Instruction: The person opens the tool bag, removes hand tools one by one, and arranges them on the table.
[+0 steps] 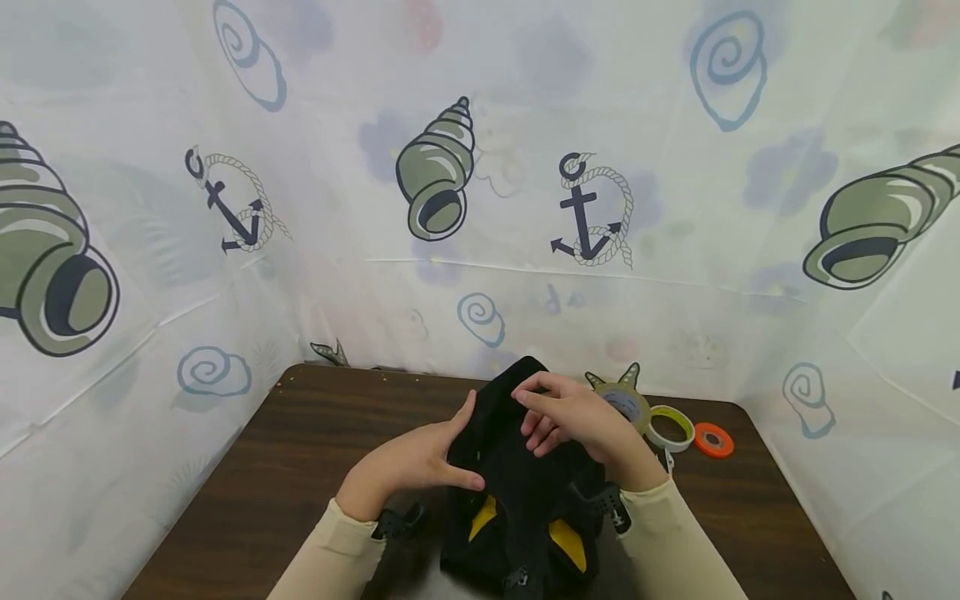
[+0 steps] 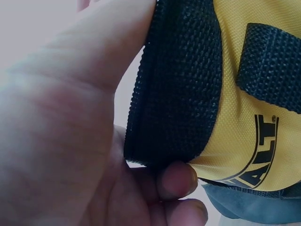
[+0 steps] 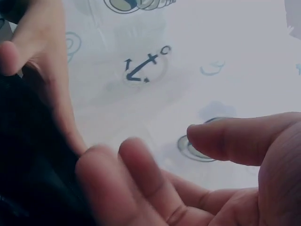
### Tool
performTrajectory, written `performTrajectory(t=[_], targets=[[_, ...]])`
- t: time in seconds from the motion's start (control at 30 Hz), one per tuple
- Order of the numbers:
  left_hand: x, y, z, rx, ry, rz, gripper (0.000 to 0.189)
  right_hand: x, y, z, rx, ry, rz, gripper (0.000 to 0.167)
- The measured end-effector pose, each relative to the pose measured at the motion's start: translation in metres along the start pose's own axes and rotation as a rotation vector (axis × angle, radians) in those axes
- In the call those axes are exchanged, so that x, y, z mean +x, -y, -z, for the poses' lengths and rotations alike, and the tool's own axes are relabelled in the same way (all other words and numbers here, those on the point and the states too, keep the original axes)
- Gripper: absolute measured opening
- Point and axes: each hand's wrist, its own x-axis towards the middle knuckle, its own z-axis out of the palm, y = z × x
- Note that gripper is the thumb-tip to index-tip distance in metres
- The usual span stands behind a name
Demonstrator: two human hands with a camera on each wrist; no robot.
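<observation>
A black tool bag [image 1: 525,475] with yellow panels stands on the table in front of me, its top open. My left hand [image 1: 416,458] holds the bag's left side, thumb and fingers spread along the rim. In the left wrist view, fingertips curl at the corner of a black webbing edge [image 2: 176,94], beside yellow fabric [image 2: 235,136] with partly visible lettering. Over the bag's right part hovers my right hand [image 1: 581,417], fingers loosely bent and nothing between them. Its thumb and fingers are apart in the right wrist view. What the bag contains is hidden.
Behind the right forearm lie a tan tape roll [image 1: 636,407], a white-and-yellow tape roll [image 1: 670,445] and a small orange roll [image 1: 713,442]. The brown wooden table [image 1: 322,433] is bordered by a patterned cloth [image 1: 360,308] at the back and sides.
</observation>
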Motion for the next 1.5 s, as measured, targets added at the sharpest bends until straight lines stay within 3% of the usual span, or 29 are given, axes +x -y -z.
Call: performTrajectory(t=[0.3,0.43,0.6,0.83,1.0,1.13,1.33,1.5], targets=[[-0.001,0.001,0.001,0.028,-0.009,-0.011,0.131,0.051,-0.014,-0.005,0.107,0.005,-0.125,0.044],[-0.001,0.002,0.002,0.031,-0.009,0.000,0.130,0.073,-0.032,-0.007,0.171,0.019,-0.189,0.037],[-0.001,0.003,0.003,0.017,-0.008,0.006,0.129,0.098,-0.061,-0.015,0.326,0.015,-0.276,0.025],[-0.002,0.004,0.002,0.015,0.007,-0.004,0.130,0.114,-0.089,-0.028,0.436,0.020,-0.271,0.036],[-0.002,0.005,0.002,0.013,0.007,-0.004,0.128,0.117,-0.097,-0.031,0.499,-0.001,-0.268,0.041],[-0.001,0.006,0.001,0.018,0.000,-0.006,0.128,0.114,-0.098,-0.030,0.413,0.005,-0.289,0.041],[-0.001,0.005,0.001,0.009,0.002,0.006,0.130,0.102,-0.099,-0.024,0.139,-0.173,-0.340,0.043],[0.000,0.003,0.002,0.016,-0.004,0.015,0.128,0.098,-0.104,-0.020,0.051,-0.191,-0.342,0.054]])
